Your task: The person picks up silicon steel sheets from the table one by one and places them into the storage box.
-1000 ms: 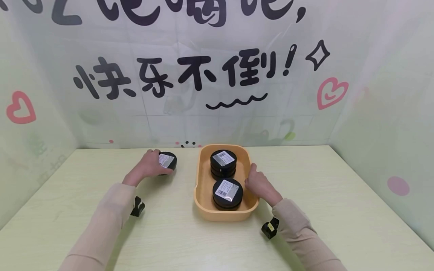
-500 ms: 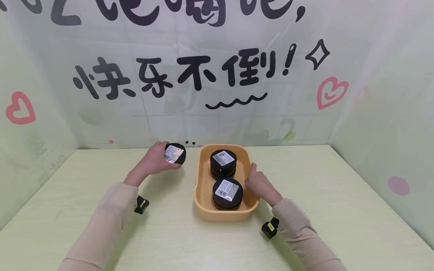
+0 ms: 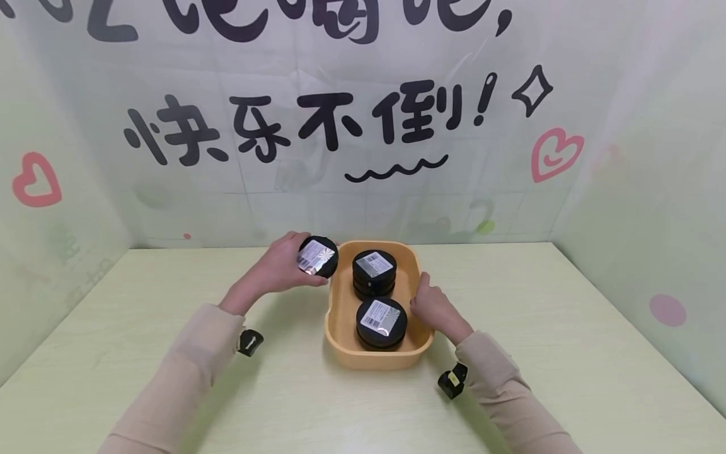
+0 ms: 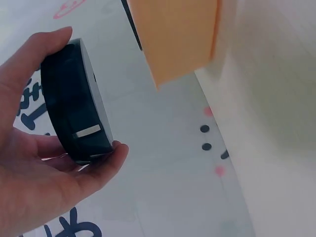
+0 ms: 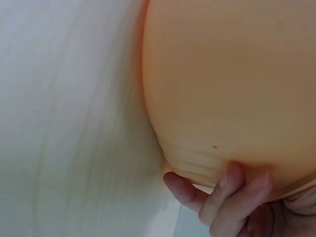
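Note:
My left hand (image 3: 286, 265) grips a flat round black container (image 3: 317, 256) by its edge, thumb on one side and fingers on the other. A white-and-silver label covers its top; the left wrist view shows its dark side wall with a small pale strip. It is held above the table, overlapping the left rim of an orange plastic tub (image 3: 380, 361) in the head view. Inside the tub are two stacks of similar round containers, one at the back (image 3: 374, 265) and one in front (image 3: 381, 318). My right hand (image 3: 435, 308) holds the tub's right wall, its fingertips (image 5: 229, 175) against the outside.
The tub stands on a pale wood-grain table (image 3: 272, 397), near the back wall (image 3: 272, 208) with its printed lettering. Side walls flank the table. A small black device hangs at each wrist, the left one (image 3: 250, 342) and the right one (image 3: 452, 381).
My left hand has lifted the round black container and carried it rightward to the tub's left rim. My right hand and the tub have stayed in place.

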Tool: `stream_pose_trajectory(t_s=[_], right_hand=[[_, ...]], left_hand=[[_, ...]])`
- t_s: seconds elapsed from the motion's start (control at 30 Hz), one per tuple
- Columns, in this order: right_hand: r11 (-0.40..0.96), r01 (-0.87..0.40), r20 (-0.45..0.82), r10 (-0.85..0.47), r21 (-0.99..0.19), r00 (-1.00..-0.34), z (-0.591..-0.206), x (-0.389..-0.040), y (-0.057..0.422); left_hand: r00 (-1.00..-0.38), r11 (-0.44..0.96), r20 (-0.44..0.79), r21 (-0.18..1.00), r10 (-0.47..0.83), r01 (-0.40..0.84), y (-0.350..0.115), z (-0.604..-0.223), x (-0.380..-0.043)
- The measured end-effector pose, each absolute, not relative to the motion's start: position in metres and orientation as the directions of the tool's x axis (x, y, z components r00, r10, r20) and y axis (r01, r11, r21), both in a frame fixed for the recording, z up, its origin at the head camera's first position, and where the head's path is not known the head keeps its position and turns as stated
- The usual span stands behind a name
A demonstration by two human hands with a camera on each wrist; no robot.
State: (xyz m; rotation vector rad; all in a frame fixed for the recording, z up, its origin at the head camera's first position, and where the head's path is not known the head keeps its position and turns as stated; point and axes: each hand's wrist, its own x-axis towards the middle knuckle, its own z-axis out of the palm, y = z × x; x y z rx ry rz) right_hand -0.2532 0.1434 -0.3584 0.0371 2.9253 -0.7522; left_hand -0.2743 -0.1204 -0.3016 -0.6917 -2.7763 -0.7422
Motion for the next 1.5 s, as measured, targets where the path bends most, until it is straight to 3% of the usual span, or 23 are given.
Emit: stream_pose_trajectory(t_s=[0.93,1.5], right_hand=[[0.893,0.024,-0.093,-0.021,-0.45,-0.995,-0.358,-0.252,0.143],[0.878,0.036,-0.1,-0.014,-0.477,-0.995,-0.359,-0.253,0.144]], left_hand=[[-0.739,0.618,0.203,0.433,0.642,0.656,-0.07,-0.304,-0.248],[-0.714,0.62,0.095,0.425,0.694,0.659,-0.05,-0.318,-0.244]])
